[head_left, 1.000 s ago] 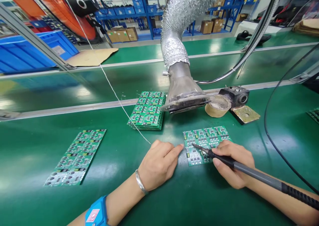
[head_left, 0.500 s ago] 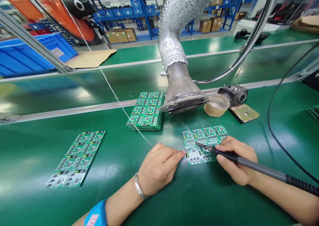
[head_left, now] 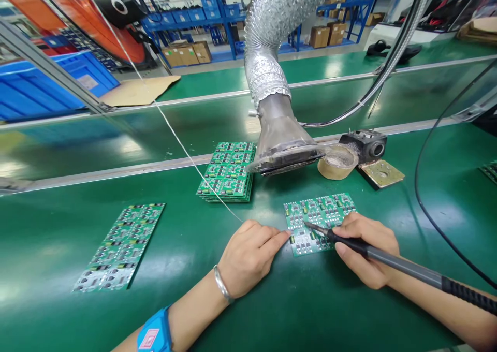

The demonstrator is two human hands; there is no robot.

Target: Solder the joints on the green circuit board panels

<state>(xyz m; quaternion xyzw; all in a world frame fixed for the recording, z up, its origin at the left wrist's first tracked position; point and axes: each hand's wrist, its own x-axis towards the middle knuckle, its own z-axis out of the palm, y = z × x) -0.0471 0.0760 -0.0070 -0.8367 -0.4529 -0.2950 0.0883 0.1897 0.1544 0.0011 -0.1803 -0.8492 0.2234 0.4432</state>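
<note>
A small green circuit board (head_left: pixel 316 212) lies on the green bench in front of me. My right hand (head_left: pixel 368 253) is closed round a grey soldering iron (head_left: pixel 392 261), whose tip rests on the board's left half. My left hand (head_left: pixel 248 256) is pinched on a thin solder wire (head_left: pixel 182 147), fingertips at the board's left edge. The wire runs up and away to the left. A blue wrist strap (head_left: pixel 153 334) and a silver bangle sit on my left arm.
A silver fume duct with a clear hood (head_left: pixel 281 140) hangs just behind the board. A stack of green boards (head_left: pixel 229 171) lies centre, another panel (head_left: pixel 124 243) to the left. An iron stand (head_left: pixel 367 145) with sponge sits at right. A black cable (head_left: pixel 423 196) loops on the right.
The iron's tip shifted slightly along the board, and my left fingertips stayed at the board's left edge. The view drifted a little.
</note>
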